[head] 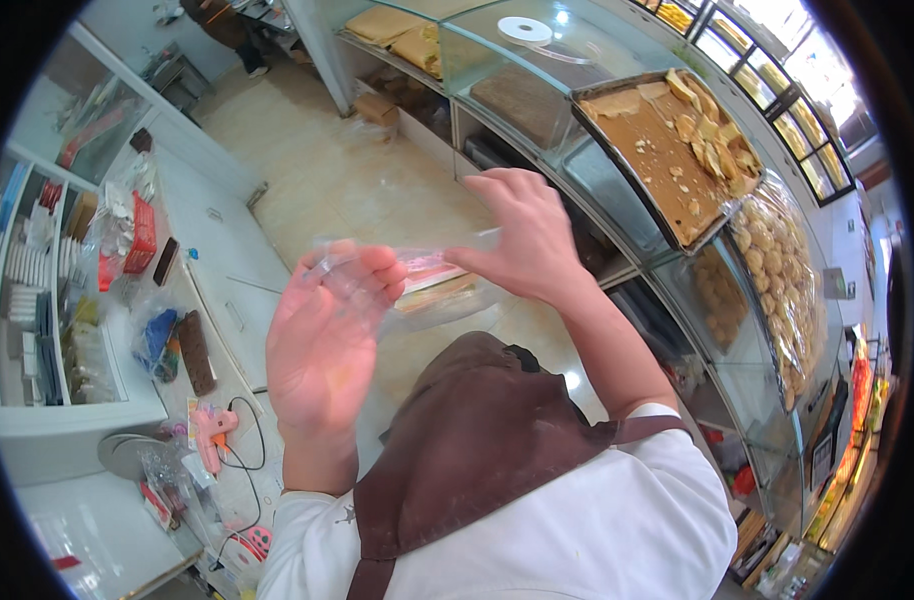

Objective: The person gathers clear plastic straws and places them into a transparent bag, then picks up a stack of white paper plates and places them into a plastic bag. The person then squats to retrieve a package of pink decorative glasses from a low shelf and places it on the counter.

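In front of my chest, over the tiled floor, a clear plastic bag (446, 300) with a pink-and-white printed piece and a yellowish layered item inside hangs between my hands. My left hand (326, 337) is raised with its palm showing, its fingers bent over the bag's crumpled end. My right hand (528, 232) is spread at the bag's other end, its thumb pointing towards the pink piece and its fingers apart. Whether that thumb touches the plastic cannot be told.
On the glass counter at right stand a metal baking tray (637, 150) with broken pastry and a bag of round baked pieces (783, 285). A pink glue gun (215, 435) with a cable lies on the left worktop, near a red basket (142, 232). Another person (221, 26) stands far back.
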A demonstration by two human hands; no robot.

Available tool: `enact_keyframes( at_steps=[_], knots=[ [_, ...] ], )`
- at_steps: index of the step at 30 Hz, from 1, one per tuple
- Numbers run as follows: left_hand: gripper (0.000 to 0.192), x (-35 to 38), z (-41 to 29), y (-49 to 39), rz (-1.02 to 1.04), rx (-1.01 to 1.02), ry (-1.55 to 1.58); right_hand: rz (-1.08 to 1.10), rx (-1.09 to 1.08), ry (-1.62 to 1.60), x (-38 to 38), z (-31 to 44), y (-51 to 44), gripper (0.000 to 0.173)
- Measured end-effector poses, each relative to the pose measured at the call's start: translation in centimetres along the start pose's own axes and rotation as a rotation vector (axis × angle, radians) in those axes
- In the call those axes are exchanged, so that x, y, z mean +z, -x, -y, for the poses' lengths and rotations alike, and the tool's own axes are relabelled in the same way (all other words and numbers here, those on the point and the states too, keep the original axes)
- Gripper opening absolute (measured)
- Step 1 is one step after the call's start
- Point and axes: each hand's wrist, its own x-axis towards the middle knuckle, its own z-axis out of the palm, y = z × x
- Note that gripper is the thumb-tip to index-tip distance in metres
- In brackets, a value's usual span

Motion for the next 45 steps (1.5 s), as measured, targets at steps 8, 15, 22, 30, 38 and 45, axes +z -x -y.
enact_keyframes(
  at_steps=[8, 15, 22, 30, 38, 45],
  knots=[
    [0.039, -6.4, -2.3, 1.5, -0.134, -0.035, 0.123, 0.525, 0.434, 0.351, 0.9, -3.2, 0.4, 0.018],
    [0.039, -10.9, -2.4, 0.0, -0.407, -0.057, 0.059, 0.293, 0.641, -0.571, -0.8, -1.5, -0.6, 0.015],
    [0.040, -7.3, 1.1, -9.7, -0.014, -0.205, -0.103, 0.220, 0.851, -1.033, 0.2, -4.8, -8.9, 0.020],
    [0.051, -0.2, 8.3, -27.1, 0.163, -0.247, -0.382, 0.335, 0.659, -1.203, 2.4, -14.7, -17.6, 0.052],
    [0.066, 4.2, 10.4, -51.0, -0.016, -0.050, -0.652, -0.032, 0.657, -1.311, 7.3, -28.7, -36.4, 0.052],
    [0.046, -8.2, 13.1, -47.5, 0.119, 0.066, -0.809, -0.411, 0.633, -1.253, 10.4, -41.5, -50.6, 0.041]
  ],
)
